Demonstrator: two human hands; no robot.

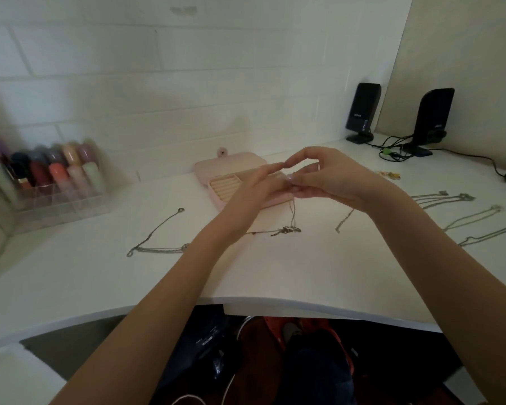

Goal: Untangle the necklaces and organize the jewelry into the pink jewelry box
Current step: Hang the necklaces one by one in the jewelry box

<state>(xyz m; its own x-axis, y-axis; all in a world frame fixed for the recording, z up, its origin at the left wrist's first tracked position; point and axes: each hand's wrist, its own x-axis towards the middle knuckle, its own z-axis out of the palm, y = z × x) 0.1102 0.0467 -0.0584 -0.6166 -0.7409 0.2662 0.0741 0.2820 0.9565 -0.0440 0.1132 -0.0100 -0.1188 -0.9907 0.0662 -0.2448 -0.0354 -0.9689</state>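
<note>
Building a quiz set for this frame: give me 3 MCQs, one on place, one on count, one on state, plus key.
1. Where is the clear organizer? A left of the pink box B right of it C inside it
2. How many black speakers stand at the back right? A one B two C four
3. The pink box is: A shut B open C upside down

Key: 1 A, it sits at the table's far left. 2 B, a second speaker stands beside the first. 3 B, its lid lies back and the ring rolls show.

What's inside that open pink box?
In the pink jewelry box, a section of cream ridged ring rolls shows. The left hand and right hand cover the remaining compartments, so their contents cannot be seen.
</note>
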